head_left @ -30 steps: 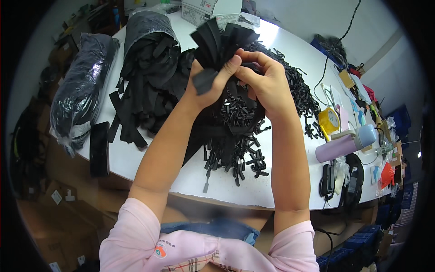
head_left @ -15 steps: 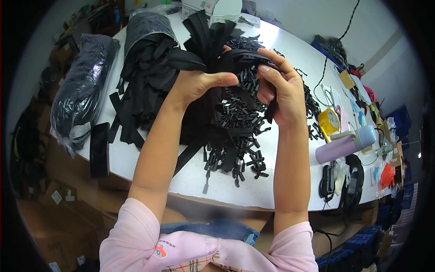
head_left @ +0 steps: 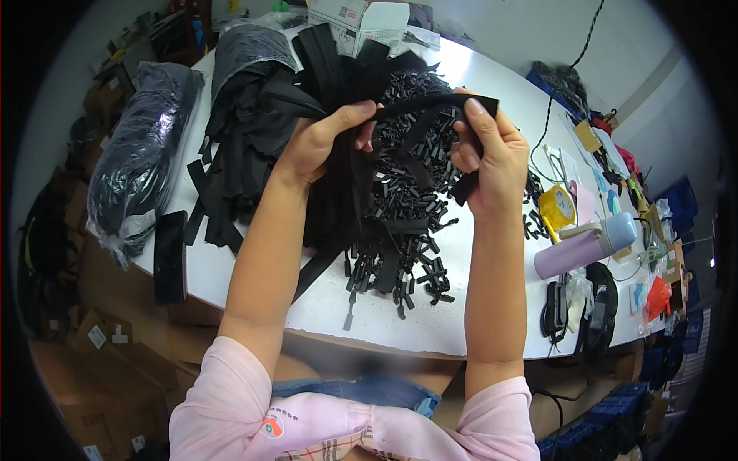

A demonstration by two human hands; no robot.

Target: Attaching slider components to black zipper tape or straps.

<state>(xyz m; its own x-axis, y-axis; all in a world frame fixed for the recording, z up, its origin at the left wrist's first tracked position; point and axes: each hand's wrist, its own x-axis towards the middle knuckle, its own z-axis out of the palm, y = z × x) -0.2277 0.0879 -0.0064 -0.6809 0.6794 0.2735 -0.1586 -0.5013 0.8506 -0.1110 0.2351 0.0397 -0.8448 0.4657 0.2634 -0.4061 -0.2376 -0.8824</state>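
My left hand is closed round a bundle of black fabric strips, which fan out beyond it and hang down below. One black strip stretches from this bundle across to my right hand. There my thumb and fingers pinch it near its squared-off end; another dark piece hangs below that palm. Under the hands lies a heap of small black pieces with slim tabs, looking like zipper pulls. More loose black strips are piled to the left, spilling from a plastic bag.
A plastic-wrapped black roll and a dark flat phone-like slab lie at the left table edge. On the right are yellow tape, a lilac bottle and black cables. A white box stands at the back.
My right hand has moved slightly right and outward, drawing the strip straighter between the hands. The left thumb has come down onto the bundle and strip.
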